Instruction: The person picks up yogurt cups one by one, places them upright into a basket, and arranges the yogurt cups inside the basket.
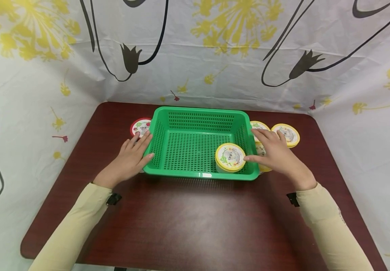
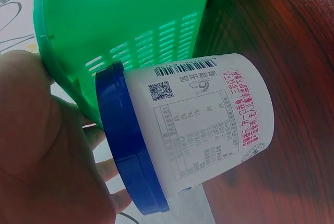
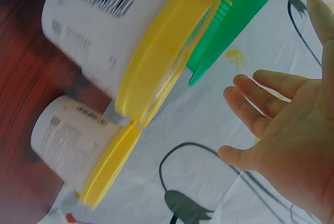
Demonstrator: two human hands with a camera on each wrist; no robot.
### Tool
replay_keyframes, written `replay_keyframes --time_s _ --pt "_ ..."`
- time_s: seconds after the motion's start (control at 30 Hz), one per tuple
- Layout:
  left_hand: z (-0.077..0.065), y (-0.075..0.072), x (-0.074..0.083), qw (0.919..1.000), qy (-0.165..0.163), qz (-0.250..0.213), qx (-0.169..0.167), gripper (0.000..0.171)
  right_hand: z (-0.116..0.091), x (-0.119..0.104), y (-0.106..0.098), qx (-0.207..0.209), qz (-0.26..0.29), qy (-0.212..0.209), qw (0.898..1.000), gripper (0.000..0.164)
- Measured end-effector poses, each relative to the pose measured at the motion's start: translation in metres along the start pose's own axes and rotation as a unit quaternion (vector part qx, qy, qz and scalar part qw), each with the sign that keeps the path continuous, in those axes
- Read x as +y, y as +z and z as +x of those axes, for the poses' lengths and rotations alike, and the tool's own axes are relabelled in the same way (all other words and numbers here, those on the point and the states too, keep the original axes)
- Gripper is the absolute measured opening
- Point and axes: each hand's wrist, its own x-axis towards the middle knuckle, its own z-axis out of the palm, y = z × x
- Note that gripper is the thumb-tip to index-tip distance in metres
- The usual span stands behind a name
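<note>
A green perforated basket (image 1: 198, 175) sits on the table between both hands. Inside its front right corner stands a tub with a yellow lid (image 1: 230, 157). My left hand (image 1: 127, 160) lies along the left rim, fingers stretched out. Below that hand, a white tub with a blue lid (image 2: 203, 114) stands outside the basket wall; the head view mostly hides it. My right hand (image 1: 276, 152) is spread above the right rim, thumb over the basket, holding nothing. In the right wrist view, its fingers are apart from the yellow-lidded tubs (image 3: 104, 31) beside the basket.
A red-lidded tub (image 1: 141, 126) stands at the basket's back left, partly covered by the left fingers. Several yellow-lidded tubs, one at the far right (image 1: 287, 134), cluster right of the basket. The dark red table (image 1: 195, 218) meets patterned white sheeting (image 1: 181, 82) behind.
</note>
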Motion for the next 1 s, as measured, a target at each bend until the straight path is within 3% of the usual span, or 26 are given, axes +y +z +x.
replay_keyframes --time_s 0.33,0.57,1.0 --pt "0.0 0.001 0.0 1.0 0.0 -0.001 0.001 0.07 -0.015 0.024 -0.01 0.024 0.0 0.029 0.999 0.092" --pt "0.0 0.001 0.0 1.0 -0.001 0.0 0.0 0.07 -0.022 0.036 -0.011 0.013 0.015 0.057 0.998 0.09" --pt "-0.001 0.0 0.002 1.0 0.002 -0.006 0.006 0.07 -0.032 0.042 0.002 0.011 0.024 0.053 0.998 0.091"
